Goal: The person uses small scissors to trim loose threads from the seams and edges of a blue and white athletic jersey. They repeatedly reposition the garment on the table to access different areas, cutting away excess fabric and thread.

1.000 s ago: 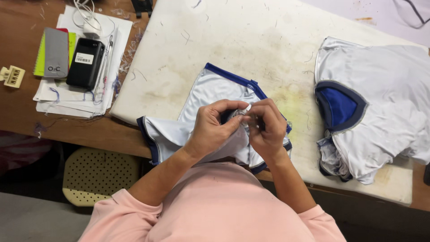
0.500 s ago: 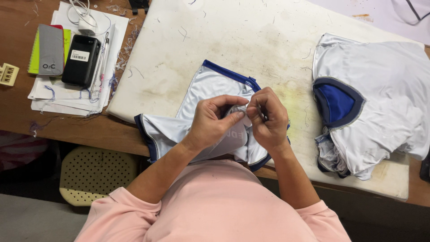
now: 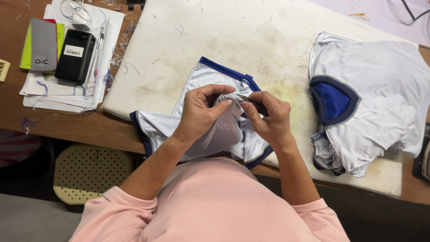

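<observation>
White shirt, blue-trimmed: bunched between both hands, fold raised for close work. Left hand pinches the fabric taut; right hand grips a small dark tool at the fold. Stacked shirts right of right hand.

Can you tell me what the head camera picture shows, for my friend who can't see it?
A left hand and right hand pinch a white garment with blue trim on a stained white pad; the right holds a small metal tool.
</observation>
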